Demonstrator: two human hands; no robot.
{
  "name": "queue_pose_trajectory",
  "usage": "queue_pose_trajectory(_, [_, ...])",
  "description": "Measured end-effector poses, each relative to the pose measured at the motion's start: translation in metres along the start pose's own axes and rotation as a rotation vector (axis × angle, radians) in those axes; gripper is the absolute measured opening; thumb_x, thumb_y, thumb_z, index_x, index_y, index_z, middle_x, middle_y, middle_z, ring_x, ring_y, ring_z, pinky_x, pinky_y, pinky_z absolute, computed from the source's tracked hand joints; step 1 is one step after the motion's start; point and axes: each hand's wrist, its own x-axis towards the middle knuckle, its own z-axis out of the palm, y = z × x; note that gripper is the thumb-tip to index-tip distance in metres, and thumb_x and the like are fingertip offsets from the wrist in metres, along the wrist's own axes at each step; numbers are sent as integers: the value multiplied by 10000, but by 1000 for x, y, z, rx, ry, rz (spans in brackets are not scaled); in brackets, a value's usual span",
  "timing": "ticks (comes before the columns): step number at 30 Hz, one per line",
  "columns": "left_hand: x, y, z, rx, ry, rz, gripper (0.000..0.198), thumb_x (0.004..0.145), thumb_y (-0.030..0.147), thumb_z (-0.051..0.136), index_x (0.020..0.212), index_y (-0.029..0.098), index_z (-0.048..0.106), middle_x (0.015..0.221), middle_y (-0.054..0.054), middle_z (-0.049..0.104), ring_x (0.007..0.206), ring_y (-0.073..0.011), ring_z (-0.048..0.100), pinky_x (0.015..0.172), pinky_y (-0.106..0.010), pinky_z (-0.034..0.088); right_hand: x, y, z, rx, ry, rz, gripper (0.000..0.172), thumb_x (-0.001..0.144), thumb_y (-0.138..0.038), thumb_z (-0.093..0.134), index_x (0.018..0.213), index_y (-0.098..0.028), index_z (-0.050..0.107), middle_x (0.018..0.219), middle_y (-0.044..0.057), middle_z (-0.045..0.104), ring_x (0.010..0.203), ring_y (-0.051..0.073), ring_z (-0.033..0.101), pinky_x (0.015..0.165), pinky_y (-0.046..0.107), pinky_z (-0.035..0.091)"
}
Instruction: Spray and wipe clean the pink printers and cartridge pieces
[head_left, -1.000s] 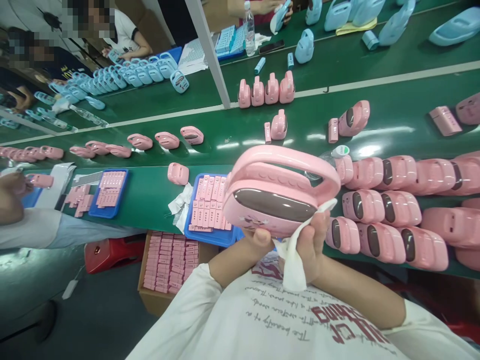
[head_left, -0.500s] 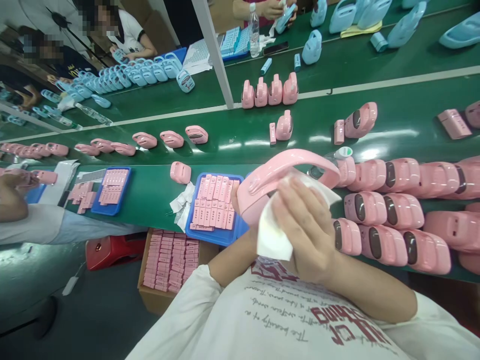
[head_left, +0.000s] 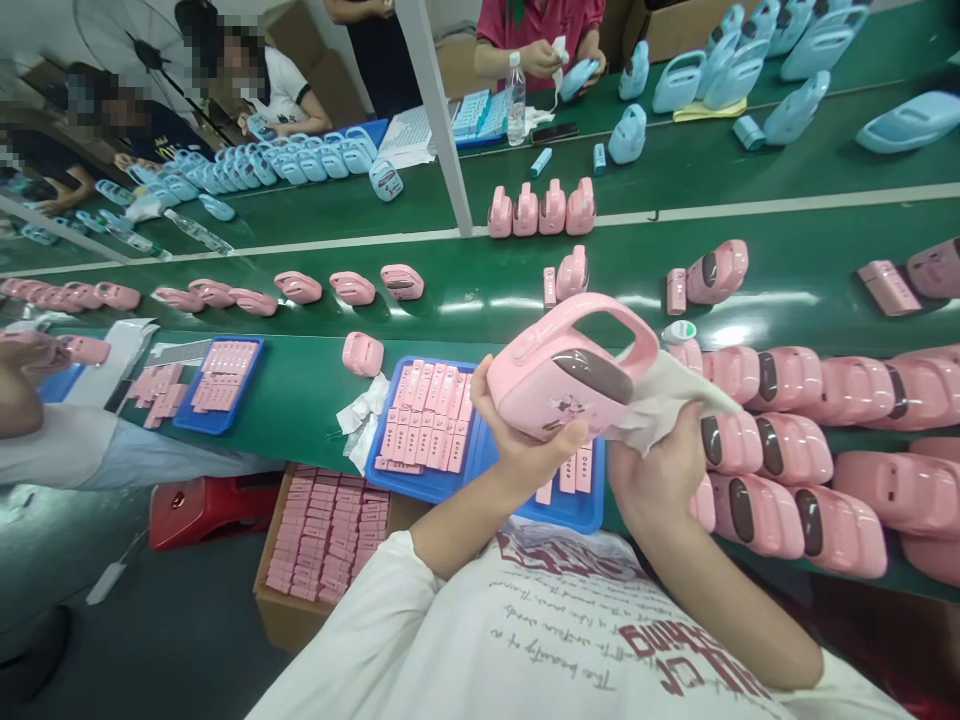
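Observation:
A pink plastic device with a carry handle (head_left: 559,385), a dark oval window and a small printed figure on its side is held up above the bench. My left hand (head_left: 517,435) grips it from the left and below, thumb along its lower edge. My right hand (head_left: 660,465) is closed on a white wiping cloth (head_left: 667,395), which touches the right end of the device near the handle's foot. Some of the right fingers are hidden behind the cloth. Just below the device, a blue tray (head_left: 435,485) holds small pink printed blocks (head_left: 427,420).
Rows of similar pink devices (head_left: 795,435) fill the bench at right. More stand along the green conveyor (head_left: 465,290). A crumpled tissue (head_left: 364,415) lies left of the tray. A cardboard box (head_left: 289,620) of pink blocks sits below. Co-workers handle blue devices across the line.
My right hand has moved from the front of the device to its right end with the cloth, uncovering the window and print. The device has turned to show its side.

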Motion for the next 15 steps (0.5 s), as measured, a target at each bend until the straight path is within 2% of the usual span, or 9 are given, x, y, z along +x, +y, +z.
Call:
queue_pose_trajectory(3, [-1, -6, 2, -196, -45, -170, 954, 479, 556, 845, 1305, 266, 466, 1256, -98, 600, 1188, -296, 565, 955, -397, 504, 8, -11, 4, 174, 86, 223, 440, 926, -536, 448, 1115, -183, 630, 1042, 52, 712, 1044, 193, 666, 884, 361, 572])
queue_pose_trajectory(5, [0, -7, 4, -362, -79, -368, 816, 455, 603, 807, 1144, 221, 596, 1068, -78, 682, 1091, -312, 615, 922, -413, 521, 10, -23, 7, 283, 98, 352, 400, 838, -554, 594, 994, -192, 661, 979, 27, 715, 1000, 187, 670, 845, 321, 578])
queue_pose_trajectory(7, [3, -2, 7, -493, -111, -574, 664, 506, 620, 740, 1011, 199, 652, 959, -62, 707, 1055, -327, 629, 905, -431, 528, 10, -35, 10, 340, 82, 390, 390, 806, -574, 630, 934, -208, 668, 940, 6, 712, 968, 168, 671, 822, 283, 576])
queue_pose_trajectory(9, [8, 6, 9, -555, -123, -768, 570, 582, 604, 671, 980, 196, 658, 947, -55, 713, 1088, -332, 619, 915, -443, 520, 11, -42, 13, 387, 103, 421, 376, 784, -573, 658, 898, -214, 667, 895, -9, 707, 917, 146, 674, 794, 248, 573])
queue_pose_trajectory(12, [16, 17, 8, -580, -140, -1011, 590, 653, 617, 596, 1042, 176, 637, 975, -78, 706, 1110, -330, 611, 912, -457, 516, 14, -43, 14, 427, 149, 461, 369, 741, -548, 711, 867, -205, 658, 897, -8, 708, 859, 139, 680, 779, 240, 577])
queue_pose_trajectory(14, [19, 19, 8, -581, -157, -1055, 631, 672, 646, 578, 1073, 161, 626, 993, -96, 699, 1102, -327, 614, 894, -454, 523, 14, -41, 12, 406, 129, 455, 377, 757, -563, 690, 868, -205, 652, 915, 0, 711, 871, 150, 685, 801, 260, 580])
queue_pose_trajectory(15, [20, 18, 8, -571, -149, -1027, 625, 681, 646, 581, 1079, 166, 626, 1008, -93, 697, 1106, -321, 613, 896, -445, 523, 13, -39, 10, 378, 101, 436, 379, 777, -579, 661, 868, -211, 648, 897, 1, 709, 871, 157, 688, 804, 275, 583])
